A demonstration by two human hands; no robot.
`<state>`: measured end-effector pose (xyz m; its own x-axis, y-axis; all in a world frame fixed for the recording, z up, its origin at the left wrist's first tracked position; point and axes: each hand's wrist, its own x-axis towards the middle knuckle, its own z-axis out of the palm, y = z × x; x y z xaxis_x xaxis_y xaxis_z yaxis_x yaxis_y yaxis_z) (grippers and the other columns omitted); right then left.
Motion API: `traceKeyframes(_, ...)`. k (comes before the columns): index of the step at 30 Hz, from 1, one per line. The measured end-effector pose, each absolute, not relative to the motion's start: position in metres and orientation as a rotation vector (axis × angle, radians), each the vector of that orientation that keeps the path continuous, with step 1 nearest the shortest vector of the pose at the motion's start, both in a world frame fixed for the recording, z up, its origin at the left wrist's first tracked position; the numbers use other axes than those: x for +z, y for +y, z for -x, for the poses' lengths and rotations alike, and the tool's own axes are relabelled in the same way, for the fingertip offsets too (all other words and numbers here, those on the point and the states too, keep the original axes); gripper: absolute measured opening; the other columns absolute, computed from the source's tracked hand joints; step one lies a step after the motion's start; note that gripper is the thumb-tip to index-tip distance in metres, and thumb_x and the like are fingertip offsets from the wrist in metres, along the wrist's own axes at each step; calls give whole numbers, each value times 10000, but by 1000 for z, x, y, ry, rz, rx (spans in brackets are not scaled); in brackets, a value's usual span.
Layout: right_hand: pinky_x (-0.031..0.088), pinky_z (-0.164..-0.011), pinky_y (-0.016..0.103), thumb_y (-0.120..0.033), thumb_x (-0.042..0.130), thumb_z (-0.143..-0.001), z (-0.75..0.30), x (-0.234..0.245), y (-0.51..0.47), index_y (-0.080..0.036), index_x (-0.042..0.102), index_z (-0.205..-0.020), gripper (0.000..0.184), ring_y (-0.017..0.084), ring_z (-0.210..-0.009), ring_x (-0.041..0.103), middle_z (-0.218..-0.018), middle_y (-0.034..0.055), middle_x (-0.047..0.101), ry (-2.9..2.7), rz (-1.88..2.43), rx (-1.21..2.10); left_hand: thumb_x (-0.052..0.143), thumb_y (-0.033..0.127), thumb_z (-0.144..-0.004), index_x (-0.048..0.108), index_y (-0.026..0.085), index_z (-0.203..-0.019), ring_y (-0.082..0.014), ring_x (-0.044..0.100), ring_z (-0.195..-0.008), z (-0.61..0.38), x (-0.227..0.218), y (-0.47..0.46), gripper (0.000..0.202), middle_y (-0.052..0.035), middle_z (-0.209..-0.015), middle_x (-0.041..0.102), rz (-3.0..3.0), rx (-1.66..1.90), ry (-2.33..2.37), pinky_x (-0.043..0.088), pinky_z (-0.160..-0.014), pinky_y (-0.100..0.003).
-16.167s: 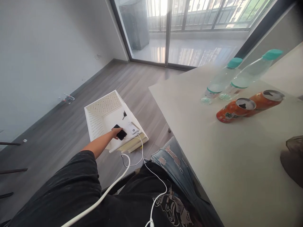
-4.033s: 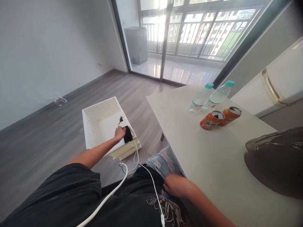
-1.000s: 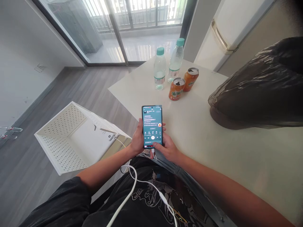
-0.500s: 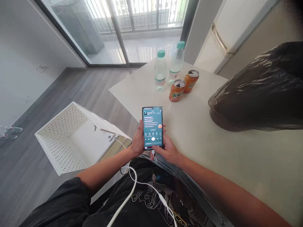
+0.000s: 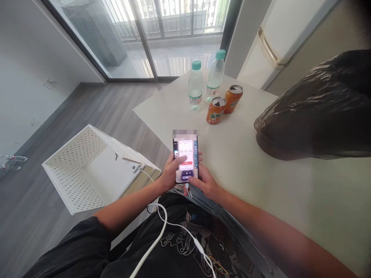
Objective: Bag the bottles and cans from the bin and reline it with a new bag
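I hold a black phone (image 5: 186, 156) upright in both hands over the near edge of a white table (image 5: 261, 181). My left hand (image 5: 169, 173) wraps its left side, with the thumb lying across the lit screen. My right hand (image 5: 203, 183) cups the bottom right, thumb at the screen's lower edge. A white cable (image 5: 162, 227) hangs from the phone's base and runs down over my black shirt.
Two clear bottles with teal caps (image 5: 196, 85) and two orange cans (image 5: 216, 110) stand at the table's far side. A large dark plastic bag (image 5: 315, 112) fills the right. A white perforated basket (image 5: 84, 170) sits on the grey floor at left, before glass doors.
The phone's screen has switched from a teal page to a pale card view. My left thumb has moved onto the screen. Both hands stay in place.
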<state>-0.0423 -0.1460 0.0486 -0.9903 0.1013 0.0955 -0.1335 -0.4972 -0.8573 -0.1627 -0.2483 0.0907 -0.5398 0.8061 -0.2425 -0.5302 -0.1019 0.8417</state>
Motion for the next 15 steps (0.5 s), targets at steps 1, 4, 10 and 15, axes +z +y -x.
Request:
traceKeyframes(1, 576, -605, 310, -401, 686, -1034, 42, 48, -146, -197, 477, -1239, 357, 188, -610, 731, -786, -1, 759, -1495, -49, 2608, 765, 359, -914, 736, 116, -1280, -352, 774, -1126, 162, 91, -249, 441, -193, -1309, 768, -347, 1799, 1221, 646, -916, -430)
traceKeyframes(4, 579, -601, 315, -410, 692, -1027, 43, 45, -147, -195, 469, -1264, 390, 191, -608, 733, -808, -1, 753, -1486, -53, 2613, 769, 329, -903, 726, 120, -1291, -363, 769, -1142, 161, 93, -248, 443, -195, -1320, 764, -350, 1798, 1222, 639, -937, -451)
traceKeyframes(10, 575, -602, 326, -455, 715, -1014, 43, 39, -147, -189, 460, -1312, 473, 200, -622, 739, -860, 8, 740, -1494, -69, 2634, 625, 663, -969, 731, 89, -1297, -400, 718, -1257, 162, 94, -247, 669, -211, -1272, 777, -296, 1820, 1073, 601, -1038, -484)
traceKeyframes(15, 580, -607, 343, -479, 699, -1018, 43, 40, -145, -187, 496, -1290, 448, 211, -630, 740, -872, 24, 754, -1556, -66, 2616, 502, 759, -1003, 729, 119, -1321, -384, 707, -1284, 165, 89, -248, 749, -194, -1318, 764, -285, 1816, 1000, 598, -1049, -476)
